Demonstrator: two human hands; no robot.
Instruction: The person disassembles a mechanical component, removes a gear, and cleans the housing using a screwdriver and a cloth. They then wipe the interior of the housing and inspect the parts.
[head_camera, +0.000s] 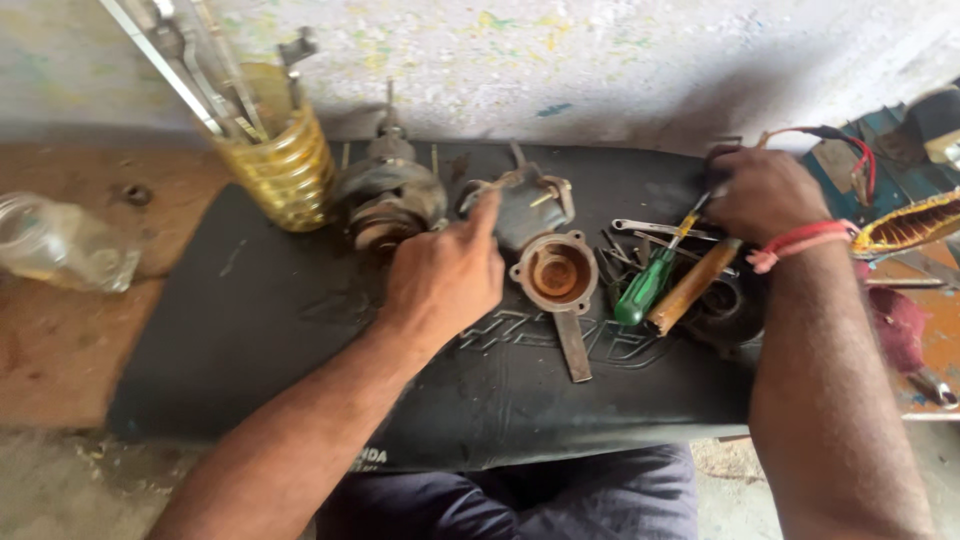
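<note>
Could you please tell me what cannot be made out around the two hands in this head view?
- What the right hand grips: covered by its own fingers.
- Left hand fingertip contact with the grey metal part: motion blur.
- Tools in the yellow holder: tops cut off by the upper edge.
- Clear plastic bottle: blurred.

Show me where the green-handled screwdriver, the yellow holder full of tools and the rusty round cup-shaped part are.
Green-handled screwdriver (643, 287): head view, on the green handle.
Yellow holder (283, 170): head view, on its ribbed side wall.
Rusty round cup-shaped part (555, 271): head view, on its rusty inner floor.
</note>
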